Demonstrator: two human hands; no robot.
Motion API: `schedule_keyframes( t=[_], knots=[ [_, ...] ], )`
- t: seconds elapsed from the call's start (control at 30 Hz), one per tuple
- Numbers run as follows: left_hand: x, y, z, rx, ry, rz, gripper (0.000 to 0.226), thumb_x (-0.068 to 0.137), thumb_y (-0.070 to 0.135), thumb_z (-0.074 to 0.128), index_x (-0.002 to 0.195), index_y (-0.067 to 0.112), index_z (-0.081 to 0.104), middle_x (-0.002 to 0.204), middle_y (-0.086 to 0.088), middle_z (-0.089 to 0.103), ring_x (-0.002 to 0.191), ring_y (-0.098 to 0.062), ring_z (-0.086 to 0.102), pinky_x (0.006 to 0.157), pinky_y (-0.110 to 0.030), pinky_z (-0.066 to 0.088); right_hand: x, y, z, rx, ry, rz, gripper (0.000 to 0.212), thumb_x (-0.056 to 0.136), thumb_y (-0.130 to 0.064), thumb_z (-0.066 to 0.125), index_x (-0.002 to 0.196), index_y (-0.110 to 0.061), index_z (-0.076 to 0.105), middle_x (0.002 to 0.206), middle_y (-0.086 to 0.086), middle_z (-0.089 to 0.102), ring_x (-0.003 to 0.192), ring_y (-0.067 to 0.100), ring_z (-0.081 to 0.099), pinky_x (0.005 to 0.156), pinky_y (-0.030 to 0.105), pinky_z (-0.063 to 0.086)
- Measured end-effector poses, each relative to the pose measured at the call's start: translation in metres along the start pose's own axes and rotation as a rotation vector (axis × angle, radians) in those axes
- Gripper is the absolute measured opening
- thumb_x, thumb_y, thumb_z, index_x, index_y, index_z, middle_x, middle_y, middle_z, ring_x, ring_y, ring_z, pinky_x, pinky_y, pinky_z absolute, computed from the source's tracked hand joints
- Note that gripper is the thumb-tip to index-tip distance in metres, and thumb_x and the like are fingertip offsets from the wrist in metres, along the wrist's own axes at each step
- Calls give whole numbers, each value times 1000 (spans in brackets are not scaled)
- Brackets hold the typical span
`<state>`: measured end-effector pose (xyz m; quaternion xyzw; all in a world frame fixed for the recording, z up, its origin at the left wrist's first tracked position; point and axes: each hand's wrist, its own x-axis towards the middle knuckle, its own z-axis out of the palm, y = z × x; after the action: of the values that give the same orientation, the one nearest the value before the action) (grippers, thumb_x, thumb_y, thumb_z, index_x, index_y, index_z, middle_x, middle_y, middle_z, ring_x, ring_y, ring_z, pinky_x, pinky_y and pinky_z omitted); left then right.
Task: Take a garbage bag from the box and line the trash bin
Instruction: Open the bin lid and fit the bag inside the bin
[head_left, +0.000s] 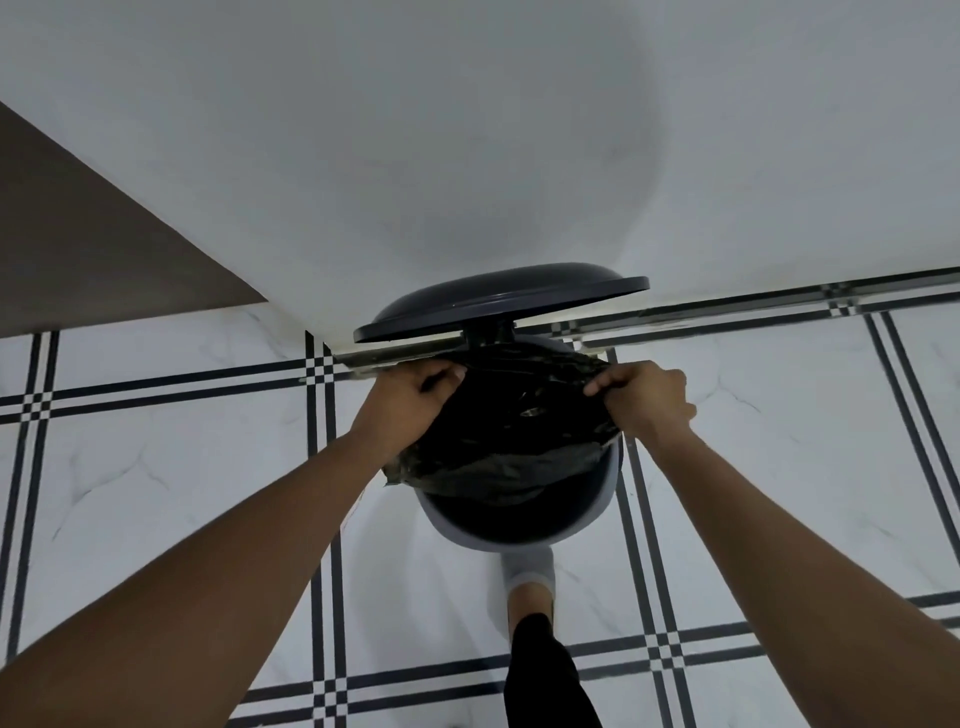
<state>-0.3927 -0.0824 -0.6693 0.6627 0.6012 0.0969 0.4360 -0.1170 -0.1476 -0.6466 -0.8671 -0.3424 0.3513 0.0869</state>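
Two bare hands are stretching a black garbage bag over the mouth of a round trash bin, seen from above.

The left hand (415, 392) is pinching the far left edge of the garbage bag (498, 441), fingers curled shut on the plastic. The right hand (644, 397) is gripping the far right edge the same way. The bag is lying crumpled across the trash bin (519, 525), its near edge sagging inside the near rim. The bin's dark lid (498, 304) is standing open on the far side, against a white wall (467, 130). A foot in a grey sock (530, 571) is resting at the bin's near base, on a white tiled floor (156, 467) with dark lines.
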Motion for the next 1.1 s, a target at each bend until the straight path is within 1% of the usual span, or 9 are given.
schedule_keyframes(
  t=[0.1, 0.27, 0.37, 0.43, 0.6, 0.8, 0.9, 1.0, 1.1],
  knots=[
    [-2, 4, 2, 14, 20, -20, 36, 102, 48, 52, 135, 38, 63, 133, -2, 69, 124, -25, 62, 111, -39, 46, 3, -1, -2, 88, 70, -32, 33, 82, -4, 58, 80, -32, 75, 82, -9, 69, 97, 19, 66, 82, 27, 49],
    [-8, 4, 2, 454, 97, 254, 45, 105, 35, 48, 148, 23, 51, 111, -22, 66, 95, -44, 68, 82, -48, 58, 0, -8, 2, 5, 93, -216, 52, 81, 3, 48, 113, -30, 73, 93, 4, 71, 93, 28, 65, 73, 26, 46],
    [-4, 11, -1, 560, 17, 97, 49, 105, 47, 38, 151, 30, 42, 108, -18, 70, 99, -41, 68, 81, -45, 57, 0, -10, 13, -250, 83, -401, 73, 84, 0, 49, 145, -40, 50, 108, 9, 63, 105, 32, 62, 74, 38, 53],
    [2, 17, -5, 540, -46, -47, 50, 105, 56, 31, 150, 39, 40, 120, -15, 70, 110, -40, 66, 87, -44, 54, 9, -16, 15, -308, 50, -423, 75, 88, -4, 49, 149, -47, 42, 114, 7, 60, 108, 32, 61, 79, 42, 55],
    [24, 16, -6, 180, -102, -265, 45, 104, 50, 45, 143, 33, 58, 147, -9, 58, 134, -34, 53, 111, -38, 41, 37, -29, 8, -293, -86, -311, 55, 94, -10, 50, 138, -41, 59, 130, 4, 62, 120, 32, 60, 95, 39, 51],
    [12, -17, -15, -634, -118, -512, 41, 88, 21, 80, 127, 30, 72, 121, -1, 76, 112, -22, 71, 99, -37, 56, 58, 4, 13, -59, -191, 19, 26, 97, -11, 45, 104, -4, 69, 112, 19, 66, 102, 34, 63, 85, 38, 49],
    [2, -32, -16, -658, -171, -652, 37, 81, 33, 85, 117, 31, 75, 110, -2, 79, 103, -24, 75, 96, -43, 58, 49, 33, 19, 298, -253, 218, 12, 91, -10, 51, 85, -10, 61, 83, 12, 56, 72, 25, 53, 70, 39, 48],
    [-5, -44, -10, -646, -165, -719, 39, 79, 51, 80, 112, 31, 76, 112, -3, 79, 105, -25, 75, 99, -45, 56, 42, 55, 26, 532, -133, 227, 20, 84, -7, 60, 74, -18, 73, 70, 4, 65, 66, 22, 55, 61, 33, 46],
    [-13, -49, -2, -772, -146, -669, 29, 94, 38, 71, 123, 33, 72, 115, -1, 78, 107, -23, 74, 90, -42, 60, 31, 61, 30, 573, -47, 183, 37, 80, 8, 51, 63, -21, 67, 67, 0, 65, 63, 19, 53, 55, 26, 43]
  ],
)
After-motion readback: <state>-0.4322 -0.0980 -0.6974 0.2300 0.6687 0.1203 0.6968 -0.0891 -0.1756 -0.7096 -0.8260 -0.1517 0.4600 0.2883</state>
